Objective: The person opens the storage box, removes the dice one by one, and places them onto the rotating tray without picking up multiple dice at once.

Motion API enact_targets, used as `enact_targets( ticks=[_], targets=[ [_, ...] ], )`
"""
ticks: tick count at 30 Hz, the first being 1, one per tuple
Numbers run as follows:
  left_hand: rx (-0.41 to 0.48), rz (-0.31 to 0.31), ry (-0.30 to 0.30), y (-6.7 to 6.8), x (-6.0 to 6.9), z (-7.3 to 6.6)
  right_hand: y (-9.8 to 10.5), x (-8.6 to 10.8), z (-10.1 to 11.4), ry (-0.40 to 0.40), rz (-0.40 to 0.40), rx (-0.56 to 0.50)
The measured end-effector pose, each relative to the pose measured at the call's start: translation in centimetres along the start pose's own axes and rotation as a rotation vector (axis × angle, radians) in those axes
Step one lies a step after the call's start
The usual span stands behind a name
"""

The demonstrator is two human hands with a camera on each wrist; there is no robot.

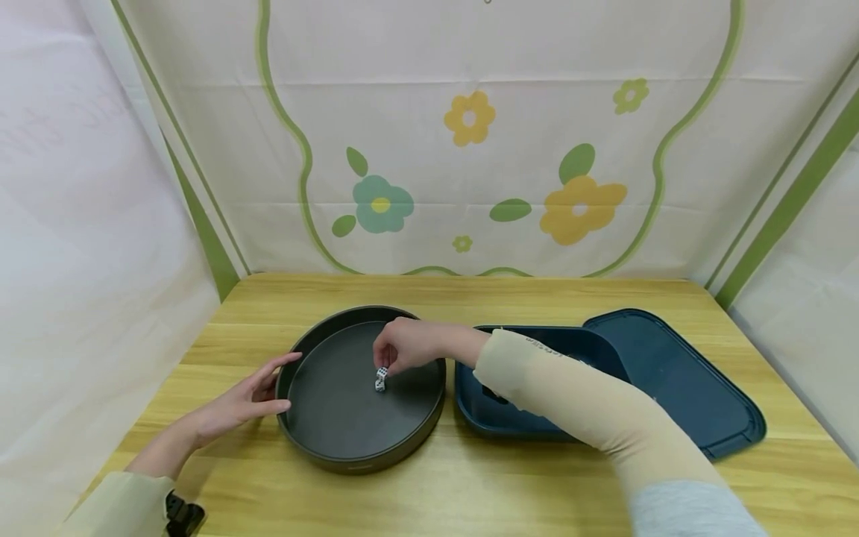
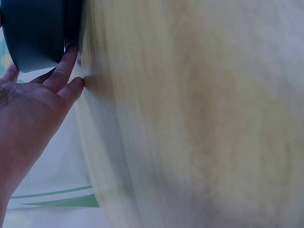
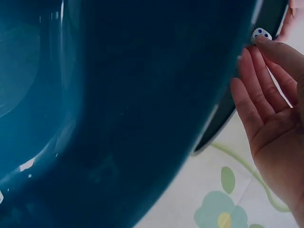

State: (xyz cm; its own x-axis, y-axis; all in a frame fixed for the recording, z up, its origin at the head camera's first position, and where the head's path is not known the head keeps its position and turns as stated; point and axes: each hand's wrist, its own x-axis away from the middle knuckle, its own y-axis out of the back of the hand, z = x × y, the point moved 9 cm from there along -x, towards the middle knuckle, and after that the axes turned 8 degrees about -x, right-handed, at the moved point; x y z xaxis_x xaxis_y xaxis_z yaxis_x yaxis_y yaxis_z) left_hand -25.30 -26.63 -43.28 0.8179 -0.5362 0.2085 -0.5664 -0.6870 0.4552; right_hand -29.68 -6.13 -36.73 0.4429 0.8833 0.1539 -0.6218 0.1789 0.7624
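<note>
Head view: right hand point(image 1: 408, 345) pinches die point(image 1: 382, 372), spread left hand point(image 1: 244, 401) touches pan point(image 1: 396, 452).

One round dark-grey pan point(image 1: 335, 418). Two white spotted cubic dice point(image 1: 380, 385), 2 o'clock of its centre. At its 3 o'clock: one rectangular blue tub point(image 1: 513, 430), one flat blue lid point(image 1: 678, 380). Bare hands point(image 1: 412, 344): two.

Matt pan point(image 1: 335, 410), glossy plastic bin point(image 1: 493, 426)

Cream sleeves point(image 1: 570, 388), dark lettering point(image 1: 540, 345), grey upper sleeve point(image 1: 691, 511), black wrist device point(image 1: 183, 514)
</note>
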Motion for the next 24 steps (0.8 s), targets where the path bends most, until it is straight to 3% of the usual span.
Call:
enact_targets(
  ticks=[12,17,24],
  targets=[
    [0.002,-0.004,-0.007,0.2,-0.2,0.1,-0.9,-0.9,-0.1,0.019,-0.002,0.027],
    [-0.006,-0.001,-0.010,0.2,-0.3,0.3,0.2,0.4,0.1,0.006,-0.028,0.025],
    [-0.006,0.002,-0.010,0.2,-0.1,0.1,2.2,3.7,0.1,0.015,-0.057,-0.022]
  ],
)
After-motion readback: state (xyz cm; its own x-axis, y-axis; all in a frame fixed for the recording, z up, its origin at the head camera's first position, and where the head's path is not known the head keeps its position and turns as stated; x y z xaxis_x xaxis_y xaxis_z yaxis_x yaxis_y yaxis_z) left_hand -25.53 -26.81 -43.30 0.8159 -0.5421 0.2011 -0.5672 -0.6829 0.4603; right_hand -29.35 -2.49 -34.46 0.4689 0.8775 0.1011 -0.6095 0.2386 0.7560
